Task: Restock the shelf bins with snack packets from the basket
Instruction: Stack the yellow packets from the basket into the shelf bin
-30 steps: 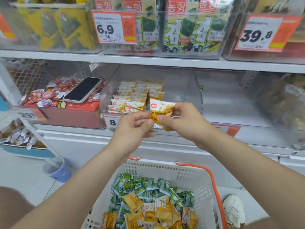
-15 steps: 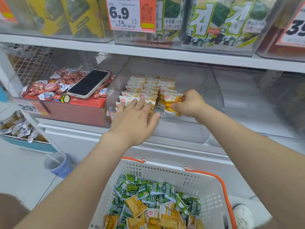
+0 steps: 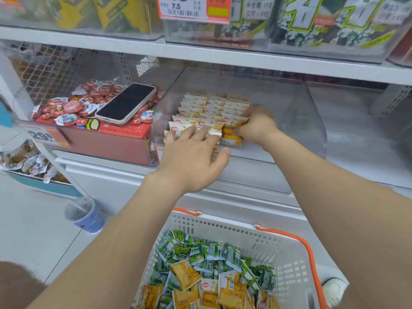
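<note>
The packets (image 3: 207, 108) in the clear bin (image 3: 312, 121) are white on top and yellow-orange below, each with a small red logo. The basket (image 3: 223, 228) is white, pierced with rows of small slots, and its handle (image 3: 312, 257) is orange. Inside it lie green packets (image 3: 182, 248) mottled with white, and yellow packets (image 3: 185, 273). The phone (image 3: 126, 102) has a black screen in a cream case. The tubs (image 3: 66, 107) are red and white, the box (image 3: 107, 141) red. The price tag (image 3: 194, 7) is white and orange with black print. The shelf (image 3: 223, 56) is white and the cup (image 3: 84, 215) blue.
</note>
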`<state>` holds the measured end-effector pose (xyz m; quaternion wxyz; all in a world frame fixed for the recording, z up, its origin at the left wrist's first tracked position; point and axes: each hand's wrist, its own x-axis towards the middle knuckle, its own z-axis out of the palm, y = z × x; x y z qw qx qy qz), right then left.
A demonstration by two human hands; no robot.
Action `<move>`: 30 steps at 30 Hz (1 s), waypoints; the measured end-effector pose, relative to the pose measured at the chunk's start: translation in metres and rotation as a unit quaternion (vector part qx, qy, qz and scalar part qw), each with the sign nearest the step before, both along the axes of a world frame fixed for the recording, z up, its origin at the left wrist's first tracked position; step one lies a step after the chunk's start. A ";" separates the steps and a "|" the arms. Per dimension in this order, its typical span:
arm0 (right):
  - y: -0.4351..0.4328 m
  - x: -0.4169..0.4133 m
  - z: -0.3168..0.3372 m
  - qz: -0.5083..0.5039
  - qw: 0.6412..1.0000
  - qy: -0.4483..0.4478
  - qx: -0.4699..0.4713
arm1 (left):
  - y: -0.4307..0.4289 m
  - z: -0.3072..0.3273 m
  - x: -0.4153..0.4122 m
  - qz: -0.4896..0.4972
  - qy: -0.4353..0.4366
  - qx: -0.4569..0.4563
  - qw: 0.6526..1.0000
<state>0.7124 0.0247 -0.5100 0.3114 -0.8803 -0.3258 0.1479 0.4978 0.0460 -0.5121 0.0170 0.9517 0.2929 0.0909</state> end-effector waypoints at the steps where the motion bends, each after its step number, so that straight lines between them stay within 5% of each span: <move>1: -0.004 -0.001 0.001 -0.003 1.000 -0.004 0.003 | -0.001 -0.001 0.000 0.000 -0.004 0.003 1.000; 5: -0.019 -0.006 0.003 -0.025 0.996 -0.059 -0.068 | 0.000 -0.002 -0.001 0.001 -0.021 0.007 1.000; 10: -0.027 -0.017 0.012 0.066 0.990 -0.071 -0.103 | 0.001 -0.003 -0.006 -0.006 -0.011 0.008 1.000; 15: -0.062 -0.054 0.035 0.052 0.971 -0.234 0.005 | 0.000 -0.001 -0.010 -0.006 0.008 0.012 1.000; 18: -0.092 -0.097 0.047 0.119 0.949 -0.286 0.053 | -0.010 -0.005 -0.019 -0.021 -0.052 0.036 0.998; 22: -0.141 -0.147 0.040 0.294 0.913 -0.260 -0.107 | -0.039 -0.021 -0.040 0.010 -0.165 0.142 0.976; 26: -0.174 -0.189 0.006 0.473 0.800 -0.194 -0.315 | -0.070 -0.064 -0.058 0.047 0.074 -0.061 0.994; 30: -0.185 -0.223 -0.034 0.539 0.724 -0.206 -0.377 | -0.088 -0.110 -0.080 -0.001 0.361 -0.157 0.919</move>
